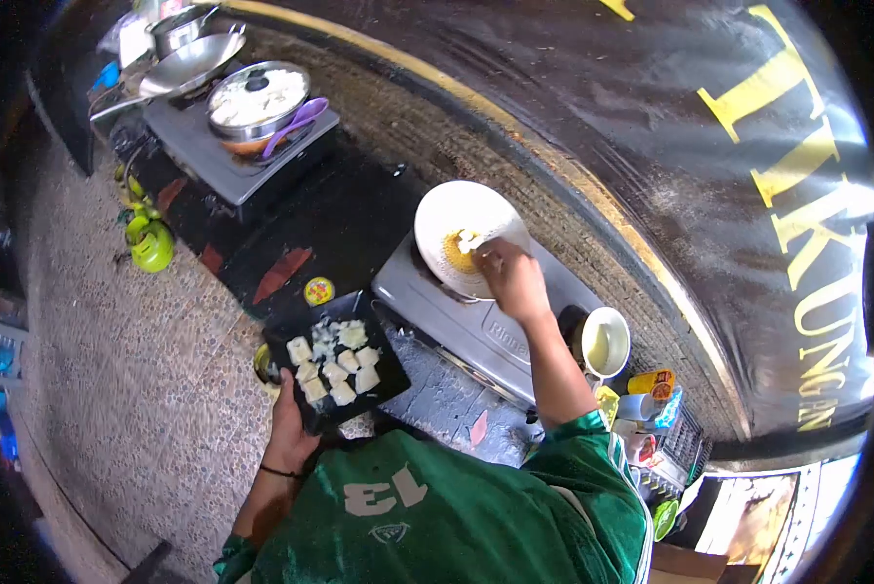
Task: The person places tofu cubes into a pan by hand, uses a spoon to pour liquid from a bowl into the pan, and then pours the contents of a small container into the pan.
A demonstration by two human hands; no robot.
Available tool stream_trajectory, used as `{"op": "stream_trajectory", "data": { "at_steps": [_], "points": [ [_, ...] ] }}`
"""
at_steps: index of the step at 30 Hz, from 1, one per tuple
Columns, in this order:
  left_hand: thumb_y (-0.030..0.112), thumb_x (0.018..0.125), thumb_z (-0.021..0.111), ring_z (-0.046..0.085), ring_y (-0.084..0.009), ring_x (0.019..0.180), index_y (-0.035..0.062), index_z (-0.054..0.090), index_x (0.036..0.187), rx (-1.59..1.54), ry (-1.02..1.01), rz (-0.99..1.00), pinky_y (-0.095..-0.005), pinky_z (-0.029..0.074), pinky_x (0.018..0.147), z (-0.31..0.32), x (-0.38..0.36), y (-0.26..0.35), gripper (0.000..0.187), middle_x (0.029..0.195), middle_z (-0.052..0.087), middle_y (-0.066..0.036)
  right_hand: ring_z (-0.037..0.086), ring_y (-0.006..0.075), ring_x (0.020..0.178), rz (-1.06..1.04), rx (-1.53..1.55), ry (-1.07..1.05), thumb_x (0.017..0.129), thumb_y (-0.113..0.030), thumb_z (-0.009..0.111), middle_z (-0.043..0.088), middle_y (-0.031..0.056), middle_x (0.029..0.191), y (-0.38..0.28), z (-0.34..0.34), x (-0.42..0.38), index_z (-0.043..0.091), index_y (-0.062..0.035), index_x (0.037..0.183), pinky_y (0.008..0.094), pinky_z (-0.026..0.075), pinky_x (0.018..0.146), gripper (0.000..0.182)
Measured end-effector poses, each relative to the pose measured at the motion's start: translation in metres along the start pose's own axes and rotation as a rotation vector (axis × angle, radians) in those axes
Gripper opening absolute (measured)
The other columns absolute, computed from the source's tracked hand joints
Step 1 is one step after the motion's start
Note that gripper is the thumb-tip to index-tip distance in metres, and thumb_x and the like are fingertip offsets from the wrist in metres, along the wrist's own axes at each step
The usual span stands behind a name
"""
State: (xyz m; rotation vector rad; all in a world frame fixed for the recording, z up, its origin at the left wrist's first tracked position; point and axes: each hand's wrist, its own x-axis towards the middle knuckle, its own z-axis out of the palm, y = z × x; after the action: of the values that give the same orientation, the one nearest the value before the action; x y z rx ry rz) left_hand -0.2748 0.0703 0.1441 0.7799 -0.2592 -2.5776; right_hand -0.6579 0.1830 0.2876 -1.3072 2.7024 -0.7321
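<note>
Worktop (pixel 300 209) carries a grey stove (pixel 427 297) along its rear edge; white pan (pixel 461 206) sits at the stove's left end; black tray (pixel 375 394) is held at the worktop's front edge, left fingers (pixel 288 391) clamped on its rim; right fingers (pixel 495 251) bunched inside the pan, grip contents not discernible; few pale pieces (pixel 469 239) in pan, most on tray.

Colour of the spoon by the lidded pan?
Purple spoon; shows in the head view, the only one.
</note>
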Motion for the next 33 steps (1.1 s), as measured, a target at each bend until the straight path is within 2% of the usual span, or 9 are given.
{"op": "stream_trajectory", "data": {
  "at_steps": [2, 5, 8, 9, 12, 18, 28, 30, 33],
  "points": [
    [0.057, 0.115, 0.040, 0.062, -0.0311, 0.139, 0.0059, 0.049, 0.158, -0.016, -0.009, -0.026, -0.0498, 0.049, 0.120, 0.000, 0.000, 0.000, 0.067, 0.155, 0.061, -0.013, 0.075, 0.0409, 0.097, -0.190, 0.154, -0.123, 0.096, -0.019, 0.076, 0.079, 0.0184, 0.105, -0.027, 0.015, -0.024, 0.076, -0.0080, 0.112, 0.0503, 0.059, 0.086, 0.019],
    [0.054, 0.116, 0.040, 0.066, -0.0295, 0.134, 0.0051, 0.050, 0.156, 0.040, 0.021, -0.008, -0.0476, 0.053, 0.115, 0.009, -0.002, 0.003, 0.064, 0.149, 0.065, -0.013, 0.071, 0.0358, 0.106, -0.399, 0.204, -0.310, 0.096, -0.020, 0.077, 0.078, 0.0134, 0.111, -0.057, 0.054, -0.053, 0.075, -0.0090, 0.113, 0.0477, 0.056, 0.093, 0.021],
    [0.054, 0.115, 0.044, 0.068, -0.0285, 0.129, 0.0060, 0.053, 0.153, 0.046, 0.021, -0.059, -0.0466, 0.055, 0.112, 0.014, -0.006, 0.006, 0.062, 0.146, 0.067, -0.013, 0.070, 0.0314, 0.099, -0.515, 0.055, -0.282, 0.091, -0.022, 0.083, 0.077, 0.0088, 0.103, -0.082, 0.075, -0.067, 0.075, -0.0107, 0.117, 0.0439, 0.056, 0.091, 0.030],
    [0.054, 0.115, 0.044, 0.068, -0.0284, 0.129, 0.0058, 0.053, 0.153, 0.049, 0.016, -0.061, -0.0467, 0.055, 0.112, 0.015, -0.006, 0.006, 0.063, 0.146, 0.067, -0.013, 0.067, 0.0310, 0.109, -0.477, -0.038, -0.320, 0.093, -0.027, 0.080, 0.075, 0.0076, 0.111, -0.082, 0.084, -0.070, 0.075, -0.0132, 0.123, 0.0447, 0.055, 0.096, 0.034],
    [0.056, 0.114, 0.045, 0.069, -0.0287, 0.129, 0.0054, 0.053, 0.153, 0.042, 0.008, -0.082, -0.0472, 0.056, 0.111, 0.013, -0.007, 0.008, 0.064, 0.145, 0.067, -0.013, 0.065, 0.0304, 0.115, -0.506, -0.172, -0.301, 0.092, -0.026, 0.078, 0.072, 0.0069, 0.119, -0.081, 0.102, -0.071, 0.076, -0.0157, 0.127, 0.0444, 0.054, 0.097, 0.037],
    [0.057, 0.113, 0.046, 0.069, -0.0304, 0.129, 0.0050, 0.053, 0.153, 0.063, -0.023, -0.076, -0.0489, 0.056, 0.111, 0.014, -0.014, 0.011, 0.066, 0.145, 0.067, -0.015, 0.064, 0.0279, 0.117, -0.698, -0.181, -0.288, 0.089, -0.026, 0.078, 0.071, 0.0058, 0.121, -0.084, 0.109, -0.069, 0.077, -0.0152, 0.125, 0.0447, 0.054, 0.100, 0.037],
    [0.058, 0.113, 0.046, 0.069, -0.0306, 0.128, 0.0049, 0.054, 0.152, 0.088, -0.030, -0.115, -0.0491, 0.057, 0.110, 0.008, -0.022, 0.018, 0.066, 0.145, 0.067, -0.015, 0.065, 0.0290, 0.116, -0.695, -0.159, -0.306, 0.089, -0.023, 0.071, 0.071, 0.0067, 0.116, -0.091, 0.122, -0.073, 0.075, -0.0137, 0.116, 0.0472, 0.053, 0.097, 0.029],
    [0.057, 0.114, 0.046, 0.069, -0.0306, 0.128, 0.0051, 0.054, 0.152, 0.078, -0.029, -0.130, -0.0492, 0.057, 0.109, 0.008, -0.022, 0.019, 0.065, 0.144, 0.067, -0.015, 0.064, 0.0330, 0.119, -0.622, -0.131, -0.372, 0.088, -0.024, 0.078, 0.072, 0.0089, 0.119, -0.094, 0.121, -0.072, 0.072, -0.0093, 0.122, 0.0469, 0.052, 0.104, 0.038],
    [0.056, 0.114, 0.046, 0.070, -0.0305, 0.127, 0.0054, 0.054, 0.152, 0.060, -0.038, -0.137, -0.0494, 0.057, 0.109, 0.003, -0.018, 0.018, 0.064, 0.144, 0.068, -0.015, 0.064, 0.0335, 0.121, -0.587, -0.124, -0.438, 0.087, -0.024, 0.079, 0.072, 0.0106, 0.121, -0.100, 0.120, -0.071, 0.070, -0.0088, 0.126, 0.0475, 0.052, 0.105, 0.043]
  ]
}}
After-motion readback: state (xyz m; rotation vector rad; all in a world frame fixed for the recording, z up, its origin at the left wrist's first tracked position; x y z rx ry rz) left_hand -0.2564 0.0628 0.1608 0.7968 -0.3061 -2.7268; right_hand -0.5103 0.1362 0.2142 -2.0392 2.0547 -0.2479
